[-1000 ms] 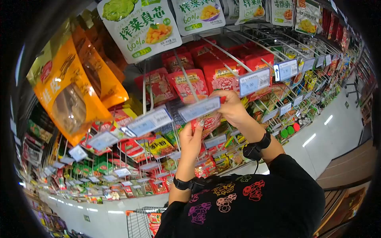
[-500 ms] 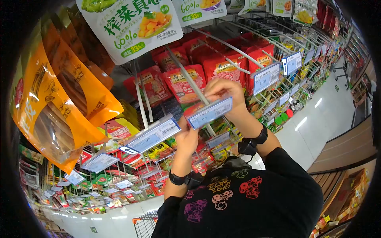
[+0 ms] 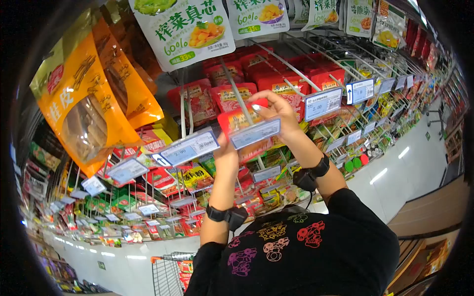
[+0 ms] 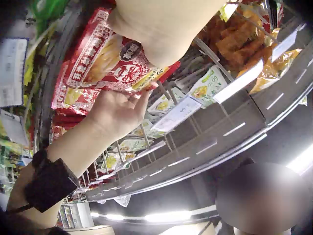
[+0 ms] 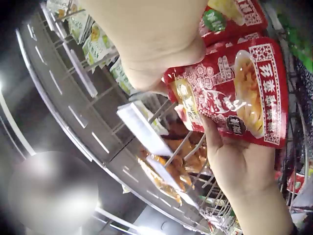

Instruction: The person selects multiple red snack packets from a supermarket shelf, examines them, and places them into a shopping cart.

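Note:
A red pouch [image 3: 236, 120] with a food picture is held partly behind a price tag [image 3: 256, 134] at a hook's front end. My left hand [image 3: 226, 157] grips its left side, thumb along its front in the right wrist view, where the left hand [image 5: 247, 164] lies below the pouch [image 5: 244, 93]. The right hand [image 3: 280, 116] pinches its upper right edge, index finger raised and bent. In the left wrist view the right hand [image 4: 115, 112] is against the edge of the pouch [image 4: 117, 61]. Some fingertips are hidden. Similar red pouches [image 3: 281, 89] hang behind.
Orange bags [image 3: 86, 118] hang at the left, and white-green packets [image 3: 185, 34] above. Metal hooks with price tags [image 3: 323, 103] stick out on both sides of the hands. Lower shelves hold more packets. A shopping cart [image 3: 165, 274] stands below at the left.
The pouch shows more above the price tag than half a second ago, when the tag largely hid it. The right hand's index finger has lifted and spread. The view has shifted slightly.

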Tool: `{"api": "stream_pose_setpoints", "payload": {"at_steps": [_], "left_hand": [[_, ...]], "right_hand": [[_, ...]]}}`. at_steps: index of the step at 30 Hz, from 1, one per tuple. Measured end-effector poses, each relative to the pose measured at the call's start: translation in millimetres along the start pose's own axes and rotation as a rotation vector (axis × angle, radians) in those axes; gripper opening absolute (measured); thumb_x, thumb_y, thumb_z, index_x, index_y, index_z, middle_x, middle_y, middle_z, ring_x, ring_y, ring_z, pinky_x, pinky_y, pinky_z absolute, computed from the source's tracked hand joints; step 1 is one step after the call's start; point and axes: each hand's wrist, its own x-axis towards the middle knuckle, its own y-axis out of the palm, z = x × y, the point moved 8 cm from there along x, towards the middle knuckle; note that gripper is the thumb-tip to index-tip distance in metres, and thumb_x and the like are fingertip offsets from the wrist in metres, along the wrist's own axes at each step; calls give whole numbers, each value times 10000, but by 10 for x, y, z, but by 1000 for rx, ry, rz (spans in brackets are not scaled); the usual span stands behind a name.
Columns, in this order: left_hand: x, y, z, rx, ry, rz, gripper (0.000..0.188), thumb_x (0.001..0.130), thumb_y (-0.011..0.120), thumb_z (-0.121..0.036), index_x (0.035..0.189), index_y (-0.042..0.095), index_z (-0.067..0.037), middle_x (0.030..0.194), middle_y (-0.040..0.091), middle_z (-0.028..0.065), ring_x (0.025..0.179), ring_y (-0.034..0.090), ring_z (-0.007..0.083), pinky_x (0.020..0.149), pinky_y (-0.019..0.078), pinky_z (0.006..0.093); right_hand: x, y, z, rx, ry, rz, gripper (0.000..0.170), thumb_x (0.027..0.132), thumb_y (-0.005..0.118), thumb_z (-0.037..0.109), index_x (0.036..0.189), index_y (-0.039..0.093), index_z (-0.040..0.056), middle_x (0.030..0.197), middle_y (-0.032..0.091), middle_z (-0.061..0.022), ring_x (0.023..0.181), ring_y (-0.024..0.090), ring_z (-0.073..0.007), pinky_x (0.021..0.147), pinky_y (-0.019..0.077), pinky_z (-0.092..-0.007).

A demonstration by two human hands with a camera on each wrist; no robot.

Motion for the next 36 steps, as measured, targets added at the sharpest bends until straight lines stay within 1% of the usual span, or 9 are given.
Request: {"api": "stream_pose_setpoints", "payload": {"at_steps": [2, 5, 8, 12, 14, 20, 26, 30, 36], "left_hand": [[220, -90, 125, 33, 5, 19, 239, 845, 473, -173, 1002, 509, 3, 879, 574, 65, 807, 528, 123, 708, 422, 249], [128, 91, -207, 583, 367, -61, 218, 842, 476, -158, 1001, 501, -12, 847, 566, 60, 762, 530, 118, 668, 432, 246], [65, 34, -118, 498, 468, -150, 276, 826, 490, -134, 1063, 443, 0, 911, 531, 76, 824, 510, 142, 718, 420, 266], [-649, 36, -63, 913, 813, -444, 318, 798, 502, -85, 1089, 425, 18, 1074, 449, 117, 982, 445, 181, 825, 372, 280], [-1079, 134, 109, 656, 738, -371, 317, 790, 479, -45, 1099, 425, 7, 1084, 438, 123, 1024, 430, 193, 841, 367, 280], [-2061, -160, 825, 497, 557, -432, 255, 768, 464, 5, 1023, 461, 5, 1011, 493, 90, 942, 489, 173, 809, 404, 282], [-2936, -434, 951, 548, 558, -642, 176, 758, 484, -8, 929, 523, -7, 898, 553, 70, 825, 528, 132, 691, 411, 236], [-3579, -767, 1004, 421, 450, -751, 157, 768, 497, -27, 922, 526, -8, 834, 558, 53, 748, 538, 110, 657, 412, 215], [-4877, -1463, 465, 335, 553, -959, 213, 780, 443, -8, 985, 496, -28, 956, 537, 73, 878, 520, 125, 752, 391, 223]], "right_hand": [[3, -120, -130, -78, 21, -18, 256, 754, 524, -22, 1003, 475, 13, 892, 542, -58, 790, 542, -102, 672, 441, -209], [-29, -259, -290, -247, 13, -41, 320, 746, 518, -36, 1050, 432, 14, 899, 535, -65, 783, 535, -98, 659, 431, -199], [-266, -319, -260, -468, 8, -37, 432, 722, 526, -27, 1119, 361, 6, 954, 511, -109, 858, 525, -151, 725, 420, -236], [-797, -299, 321, -934, -376, -49, 437, 684, 567, 21, 1090, 405, 7, 989, 500, -153, 922, 491, -260, 801, 388, -317], [-1044, -314, 421, -840, -386, 20, 394, 660, 575, 35, 1034, 455, 7, 985, 500, -169, 942, 453, -324, 817, 366, -367], [-1805, -252, -4, -636, -259, 263, 287, 657, 567, 24, 940, 520, 19, 940, 537, -131, 908, 487, -295, 811, 376, -351], [-2687, -40, -721, -347, 163, 483, 144, 725, 533, 0, 869, 537, 8, 840, 572, -68, 779, 540, -126, 705, 419, -243], [-3430, 287, -1384, -124, 590, 659, 143, 734, 502, -15, 876, 517, 3, 801, 563, -42, 733, 554, -117, 666, 444, -241], [-4321, 1247, -1857, -68, 875, 902, 134, 777, 469, 18, 898, 514, -19, 808, 580, -91, 709, 570, -134, 638, 471, -238]]}}
